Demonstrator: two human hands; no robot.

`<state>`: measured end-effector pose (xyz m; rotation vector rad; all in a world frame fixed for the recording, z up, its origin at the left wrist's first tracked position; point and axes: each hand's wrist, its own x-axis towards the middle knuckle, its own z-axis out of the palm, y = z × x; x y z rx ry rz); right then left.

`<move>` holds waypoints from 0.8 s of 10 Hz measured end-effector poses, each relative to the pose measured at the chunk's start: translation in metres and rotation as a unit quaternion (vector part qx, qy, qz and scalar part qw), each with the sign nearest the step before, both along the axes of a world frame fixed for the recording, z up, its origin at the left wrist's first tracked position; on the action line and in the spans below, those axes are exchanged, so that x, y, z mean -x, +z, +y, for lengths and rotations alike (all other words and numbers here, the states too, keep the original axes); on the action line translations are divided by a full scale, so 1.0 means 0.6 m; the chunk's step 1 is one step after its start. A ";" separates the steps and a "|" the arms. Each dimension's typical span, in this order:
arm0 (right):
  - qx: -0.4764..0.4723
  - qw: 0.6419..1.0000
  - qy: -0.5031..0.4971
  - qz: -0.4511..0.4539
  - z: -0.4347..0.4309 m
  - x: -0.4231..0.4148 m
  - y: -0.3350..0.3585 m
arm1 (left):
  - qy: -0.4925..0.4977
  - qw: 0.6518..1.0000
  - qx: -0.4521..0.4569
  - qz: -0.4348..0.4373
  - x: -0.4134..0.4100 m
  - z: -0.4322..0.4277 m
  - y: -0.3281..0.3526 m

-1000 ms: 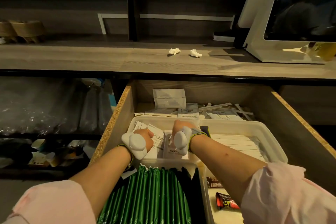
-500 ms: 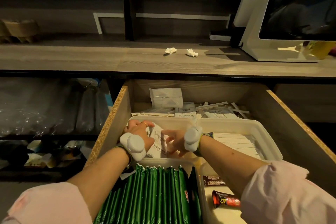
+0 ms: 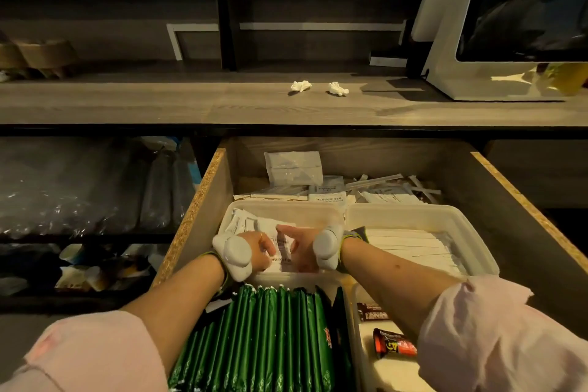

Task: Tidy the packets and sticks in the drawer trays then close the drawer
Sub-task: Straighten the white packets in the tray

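Drawer (image 3: 198, 200), open below the desk (image 3: 159, 102): its rear-left tray (image 3: 286, 205) contains white packets (image 3: 246, 226). The stack lies directly between the left hand (image 3: 257, 248) and right hand (image 3: 302, 245), equally near, both curled around it from opposite sides.

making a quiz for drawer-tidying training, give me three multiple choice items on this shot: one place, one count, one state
1. Where do the left hand and right hand hold the white paper packets?
A) in the back-left white plastic tray
B) in the front-right tray
C) behind the trays
2. How many crumpled white paper wads lie on the grey wooden counter?
A) one
B) two
C) five
3. The chipboard-edged wooden drawer is:
A) shut
B) pulled open
C) lifted out
Answers: 1 A, both hands meet inside that tray. 2 B, two wads lie side by side. 3 B, its trays lie exposed.
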<state>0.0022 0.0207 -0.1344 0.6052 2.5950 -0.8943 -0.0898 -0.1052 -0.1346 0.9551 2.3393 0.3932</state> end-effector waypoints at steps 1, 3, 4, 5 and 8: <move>-0.031 0.998 0.032 -0.040 -0.009 0.007 -0.009 | 0.005 1.000 -0.018 0.018 0.000 0.006 0.013; 0.057 0.997 -0.053 -0.005 0.032 0.031 0.027 | 0.001 0.999 -0.004 -0.032 0.010 0.010 0.013; 0.027 0.967 -0.191 0.164 0.091 0.071 0.052 | 0.030 0.999 -0.012 -0.034 0.003 0.000 0.013; -0.092 0.969 -0.198 0.118 0.146 0.104 0.049 | 0.063 0.997 -0.045 -0.027 0.003 -0.001 0.018; -0.039 0.982 -0.157 0.099 0.188 0.103 0.044 | 0.175 0.938 -0.226 -0.197 -0.031 0.027 0.079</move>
